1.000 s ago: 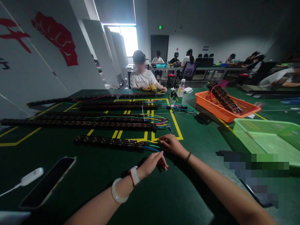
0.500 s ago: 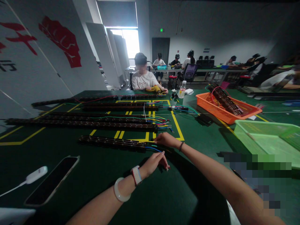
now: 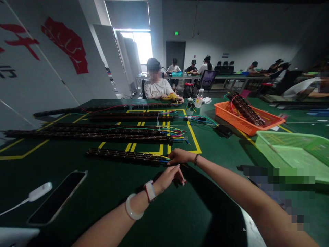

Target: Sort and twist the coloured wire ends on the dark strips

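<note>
The dark bundle of rods (image 3: pixel 123 156) lies on the green table nearest me, with yellow, green and blue wires (image 3: pixel 163 161) at its right end. My right hand (image 3: pixel 181 156), wearing a dark beaded bracelet, has its fingers closed around the ends of these wires; the fingertips partly hide them. Just in front of it is my left hand (image 3: pixel 168 179), wrist bent and fingers drooping apart, with nothing visible in them. A watch (image 3: pixel 149 191) and a pale bangle (image 3: pixel 133 207) are on that arm. Beyond my hands lie longer rod bundles (image 3: pixel 102 135) with coloured wires ending in metal lugs.
To the right stand an orange basket (image 3: pixel 239 120) holding a rod bundle and a green basket (image 3: pixel 295 171). A phone (image 3: pixel 58 197) and a white cabled device (image 3: pixel 40 191) lie at left. Across the table sits a person (image 3: pixel 158 87) with a yellow tool, near a bottle (image 3: pixel 199 98).
My right hand has moved slightly down and toward me, from the yellow wire to the gathered wire ends by the blue wire. My left hand has hardly moved.
</note>
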`<state>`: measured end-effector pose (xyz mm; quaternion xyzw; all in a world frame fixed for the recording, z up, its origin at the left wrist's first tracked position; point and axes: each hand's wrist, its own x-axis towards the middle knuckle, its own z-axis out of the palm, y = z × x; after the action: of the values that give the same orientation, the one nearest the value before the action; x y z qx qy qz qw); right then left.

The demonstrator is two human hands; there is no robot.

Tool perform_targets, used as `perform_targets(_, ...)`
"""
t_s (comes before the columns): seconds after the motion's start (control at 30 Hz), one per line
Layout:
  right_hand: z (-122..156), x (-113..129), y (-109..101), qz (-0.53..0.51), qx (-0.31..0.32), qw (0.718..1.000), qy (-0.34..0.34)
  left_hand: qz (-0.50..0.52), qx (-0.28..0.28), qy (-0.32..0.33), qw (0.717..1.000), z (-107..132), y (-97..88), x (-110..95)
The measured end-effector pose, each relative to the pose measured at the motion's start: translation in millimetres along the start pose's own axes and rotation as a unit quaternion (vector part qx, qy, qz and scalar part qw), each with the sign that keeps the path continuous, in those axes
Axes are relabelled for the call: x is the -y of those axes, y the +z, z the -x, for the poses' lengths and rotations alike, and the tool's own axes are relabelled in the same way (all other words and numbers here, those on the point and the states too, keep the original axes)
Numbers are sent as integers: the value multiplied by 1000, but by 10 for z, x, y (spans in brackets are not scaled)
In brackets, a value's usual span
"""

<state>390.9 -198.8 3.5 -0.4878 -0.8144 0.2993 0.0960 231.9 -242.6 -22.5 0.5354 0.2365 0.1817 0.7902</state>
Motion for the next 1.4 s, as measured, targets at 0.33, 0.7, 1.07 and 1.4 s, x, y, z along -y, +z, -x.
perform_targets(0.33, 89, 292, 96, 217, -92, 970, 61, 267, -17, -25, 963, -61, -124, -32)
perform_targets(0.7, 167, 482, 452, 451, -134, 882, -24, 361, -155, -6, 920, -118, -127, 6)
perform_targets(1.07, 371, 493, 737, 364, -242, 900, 4, 326, -173, -5, 929, -158, -163, 57)
perform_targets(1.4, 591, 424, 74, 168, -230, 953, 108, 310, -78, -7, 948, -107, -135, -4)
